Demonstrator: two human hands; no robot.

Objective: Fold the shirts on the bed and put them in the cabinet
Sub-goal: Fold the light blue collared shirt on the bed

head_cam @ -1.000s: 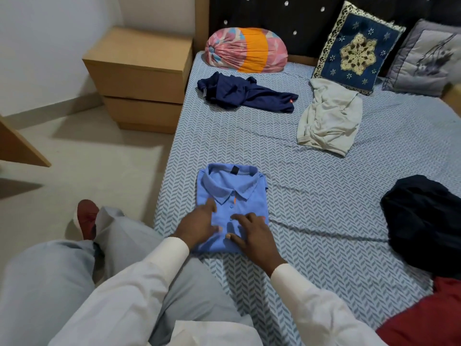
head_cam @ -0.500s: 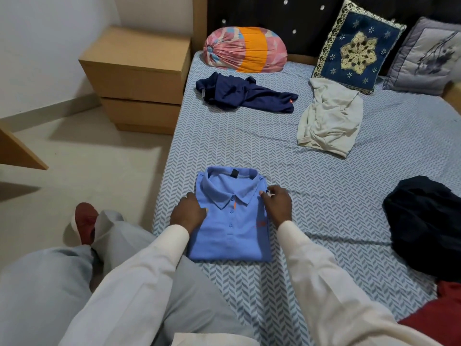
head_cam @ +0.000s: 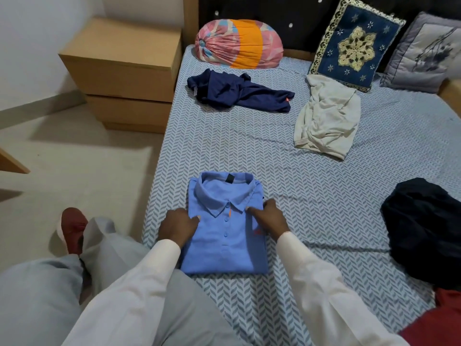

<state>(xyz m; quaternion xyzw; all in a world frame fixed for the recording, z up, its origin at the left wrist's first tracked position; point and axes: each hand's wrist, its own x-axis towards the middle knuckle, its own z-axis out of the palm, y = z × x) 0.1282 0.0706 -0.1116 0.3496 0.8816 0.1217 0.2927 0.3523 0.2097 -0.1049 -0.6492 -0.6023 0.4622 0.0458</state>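
A light blue polo shirt lies folded into a rectangle, collar up, near the left edge of the bed. My left hand holds the shirt's left edge with the thumb on top. On the other side, my right hand holds the right edge, its thumb reaching the collar tip. Unfolded farther up the bed are a navy shirt and a cream shirt. A black garment and a red one lie crumpled at the right.
A wooden two-drawer nightstand stands left of the bed's head. A pink and orange bolster, a blue embroidered cushion and a grey cushion lean on the dark headboard. My legs and a red slipper are over the floor at the left.
Both hands left the shirt's lower front, where they pressed it flat, and went to its left and right edges. The right thumb has since slid in toward the collar.
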